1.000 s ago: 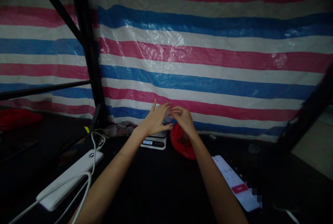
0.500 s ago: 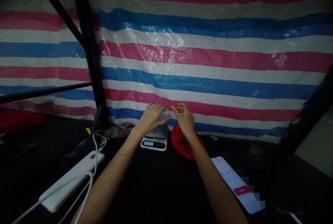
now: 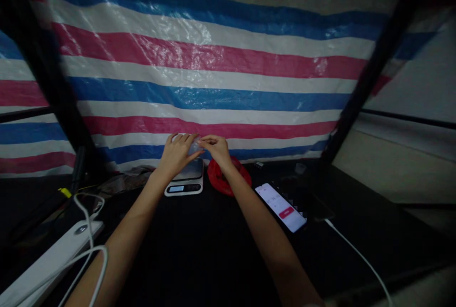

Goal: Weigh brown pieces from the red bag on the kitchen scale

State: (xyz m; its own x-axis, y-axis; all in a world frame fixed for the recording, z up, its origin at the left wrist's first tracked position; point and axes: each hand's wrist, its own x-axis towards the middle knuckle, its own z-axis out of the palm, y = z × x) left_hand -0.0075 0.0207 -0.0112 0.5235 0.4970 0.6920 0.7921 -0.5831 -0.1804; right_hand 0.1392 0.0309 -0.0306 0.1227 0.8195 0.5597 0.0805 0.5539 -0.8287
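A small clear plastic bag (image 3: pixel 195 147) is held up between my two hands, above the kitchen scale. My left hand (image 3: pixel 177 154) grips its left side, thumb pointing right and fingers behind. At the bag's right edge, my right hand (image 3: pixel 216 148) pinches with thumb and fingertips. Below my left hand sits the white digital scale (image 3: pixel 184 188) with a lit display; what it reads is too small to tell. Under my right wrist lies an open red bag (image 3: pixel 218 181) with dark contents I cannot make out.
A lit phone (image 3: pixel 280 207) lies right of my right forearm, near a darker device with a white cable (image 3: pixel 359 254). A white power strip (image 3: pixel 50 257) with cords is at left. Behind stands a striped tarp (image 3: pixel 221 76) between black posts. A crumpled clear bag (image 3: pixel 124 181) lies left of the scale.
The view has swung right, so the scale, red bag and hands appear further left and more of the table's right side shows. Both hands still hold the plastic bag over the scale.
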